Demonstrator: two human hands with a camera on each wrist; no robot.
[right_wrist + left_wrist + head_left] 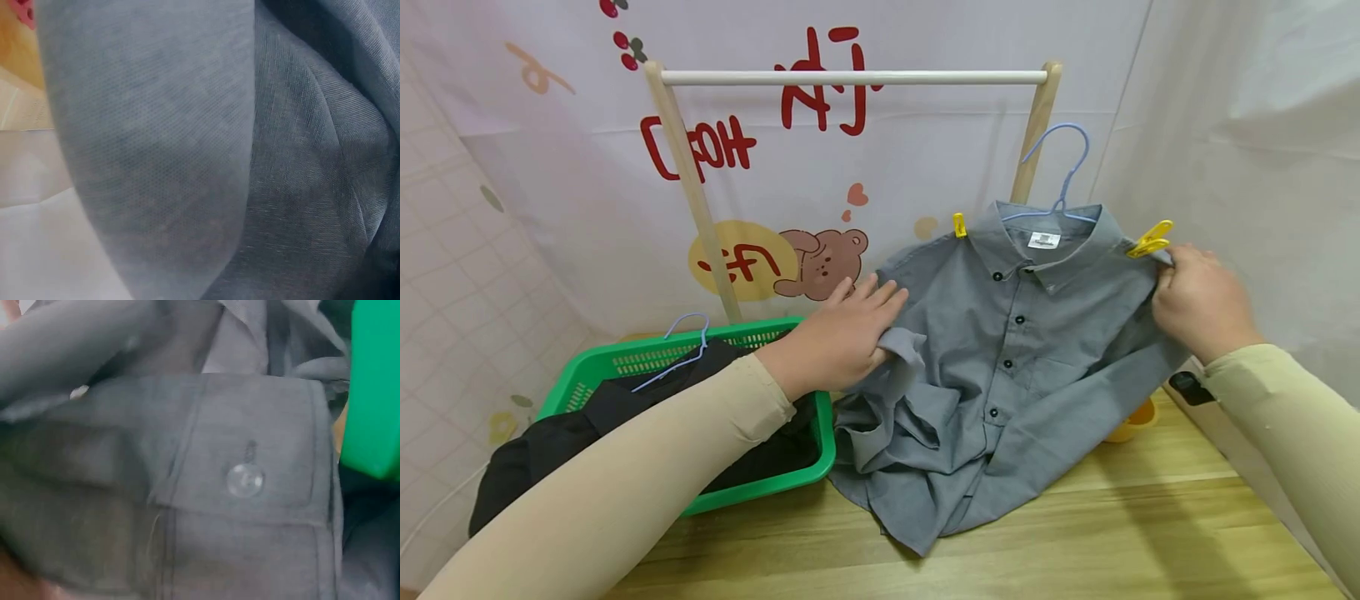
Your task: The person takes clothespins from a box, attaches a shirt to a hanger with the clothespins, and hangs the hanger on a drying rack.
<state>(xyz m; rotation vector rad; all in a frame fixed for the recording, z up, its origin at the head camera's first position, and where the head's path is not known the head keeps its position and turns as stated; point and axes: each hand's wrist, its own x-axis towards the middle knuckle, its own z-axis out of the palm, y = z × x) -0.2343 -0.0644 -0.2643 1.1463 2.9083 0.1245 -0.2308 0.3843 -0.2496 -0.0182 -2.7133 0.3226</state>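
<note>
Left hand (838,337) at grey shirt (1060,325), green basket (826,437) alongside

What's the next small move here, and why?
Probably have the left hand draw the bunched sleeve down and out to the side: it lies crumpled against the grey shirt, while the right hand grips the cloth by the opposite shoulder. The hook of the blue hanger is below the white rail, not on it, so smoothing first seems sensible.
</note>
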